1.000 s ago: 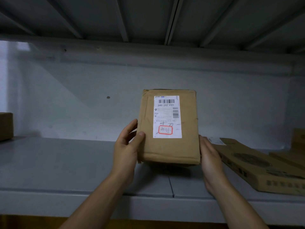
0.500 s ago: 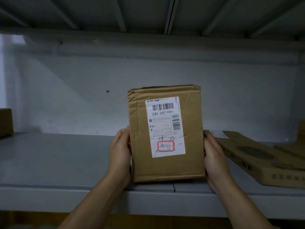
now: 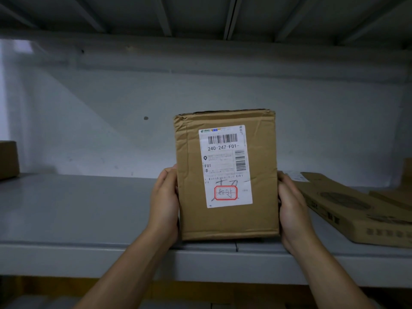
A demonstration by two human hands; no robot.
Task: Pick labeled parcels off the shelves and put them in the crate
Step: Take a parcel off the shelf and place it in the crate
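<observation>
Pick step: left hand (image 3: 165, 204) and right hand (image 3: 294, 210) grasp the labeled parcel (image 3: 227, 175) at frame centre above the shelf (image 3: 89, 210). Next, it likely must go to the crate, unseen here.

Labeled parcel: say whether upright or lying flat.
Upright: the parcel is on end, label right way up, left hand and right hand gripping its sides.
</observation>
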